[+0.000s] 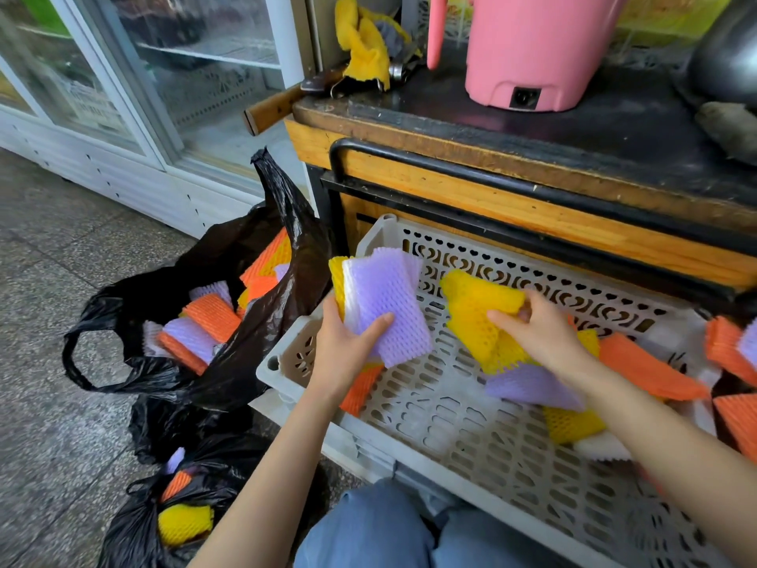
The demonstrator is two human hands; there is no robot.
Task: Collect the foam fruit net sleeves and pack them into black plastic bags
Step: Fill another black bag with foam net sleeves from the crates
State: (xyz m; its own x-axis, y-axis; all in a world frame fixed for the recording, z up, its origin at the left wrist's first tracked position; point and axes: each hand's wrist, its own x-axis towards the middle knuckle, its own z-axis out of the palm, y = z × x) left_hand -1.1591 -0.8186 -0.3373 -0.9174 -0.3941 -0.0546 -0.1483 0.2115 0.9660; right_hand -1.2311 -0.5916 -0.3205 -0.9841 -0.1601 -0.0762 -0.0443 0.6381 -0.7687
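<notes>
The left hand (348,342) clamps a flat stack of purple, white and yellow foam net sleeves (385,305); the right hand (540,330) pinches a crumpled yellow foam sleeve (475,309) above the pale perforated plastic crate (450,407). Best flatten it onto the stack before feeding the open black plastic bag (286,239) just left.

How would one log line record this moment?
left hand: holds purple-topped sleeve stack | right hand: grips yellow sleeve | crate: sleeves inside | black bag: partly filled
</notes>
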